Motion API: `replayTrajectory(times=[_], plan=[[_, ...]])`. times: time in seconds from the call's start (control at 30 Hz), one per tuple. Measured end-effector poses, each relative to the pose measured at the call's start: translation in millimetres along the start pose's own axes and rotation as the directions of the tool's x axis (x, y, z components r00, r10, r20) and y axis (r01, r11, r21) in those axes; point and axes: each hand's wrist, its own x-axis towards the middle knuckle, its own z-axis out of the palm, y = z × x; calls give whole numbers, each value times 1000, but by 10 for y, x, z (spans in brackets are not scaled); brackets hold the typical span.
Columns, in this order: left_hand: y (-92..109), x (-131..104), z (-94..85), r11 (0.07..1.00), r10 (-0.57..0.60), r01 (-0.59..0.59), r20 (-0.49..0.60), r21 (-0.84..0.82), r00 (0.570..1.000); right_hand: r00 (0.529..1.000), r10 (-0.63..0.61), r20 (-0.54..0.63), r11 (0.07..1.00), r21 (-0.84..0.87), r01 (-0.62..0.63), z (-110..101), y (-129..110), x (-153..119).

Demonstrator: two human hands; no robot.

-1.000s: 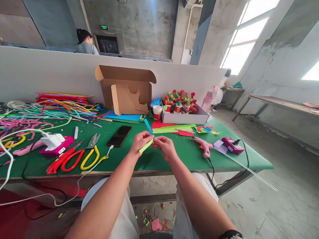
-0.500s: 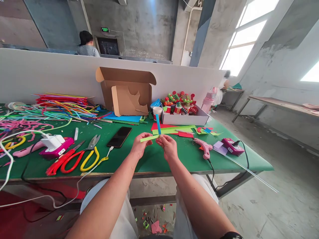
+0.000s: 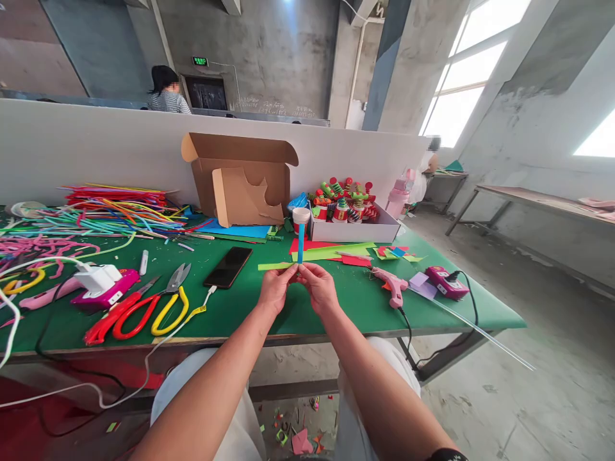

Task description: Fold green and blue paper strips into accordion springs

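Above the front part of the green table, my left hand [image 3: 277, 287] and my right hand [image 3: 318, 285] meet fingertip to fingertip. A light green paper strip [image 3: 275, 266] sticks out level to the left from my left hand's pinch. From the fingertips a blue paper strip [image 3: 301, 244] stands upright, its lower end pinched in my right hand. The two strips meet at a corner, which my fingers partly hide. Behind the blue strip stands a stack of paper cups [image 3: 301, 215].
Scissors [image 3: 179, 276], red-handled pliers [image 3: 115, 318] and a phone [image 3: 229, 267] lie to the left. Rightward are a pink glue gun [image 3: 394, 287], a purple power strip [image 3: 446, 282] and clear sticks. A white box [image 3: 355, 232] of paper figures and a cardboard box [image 3: 243, 150] stand behind.
My hands have come together. The blue strip has gone from leaning slightly left to upright. The green strip now reaches further left and lies more level.
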Motion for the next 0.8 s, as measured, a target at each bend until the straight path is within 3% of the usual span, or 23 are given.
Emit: replayTrajectory(times=[0.17, 0.4, 0.67, 0.8], plan=[[9, 2, -21, 996, 47, -47, 5, 82, 999, 993, 112, 42, 993, -32, -111, -81, -100, 34], [-24, 15, -46, 992, 42, -45, 27, 121, 999, 1000, 5, 17, 995, -98, -4, -105, -73, 40], [2, 56, -58, 994, -10, 5, 51, 105, 999, 987, 150, 52, 988, -52, -148, -124, -145, 53], [3, 77, -99, 993, -34, 28, 54, 118, 998, 992, 102, 69, 983, -157, -90, -141, -202, 46]])
